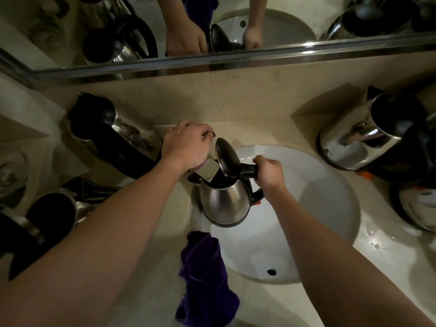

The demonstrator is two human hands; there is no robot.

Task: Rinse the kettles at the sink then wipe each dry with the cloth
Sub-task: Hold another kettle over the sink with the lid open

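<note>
Stainless steel with a black lid, handle and base ring, the kettle (225,201) hangs upright over the left edge of the white sink (330,208), its lid (227,158) flipped open and standing up. The right hand (269,172) holds it by the black handle, fingers curled tight round the top of the grip. The left hand (186,145) sits on the chrome faucet (208,169), fingers bent over its top; the flat spout reaches into the kettle's open mouth. Whether water is running, I cannot tell.

A purple cloth (205,277) lies crumpled on the beige counter (247,119), near the sink's near-left rim. More steel kettles crowd both sides: one far left (113,133), one near left (54,213), one far right (368,138) and another near right (415,206), only partly visible. A mirror (283,20) runs along the far wall and reflects both hands.
</note>
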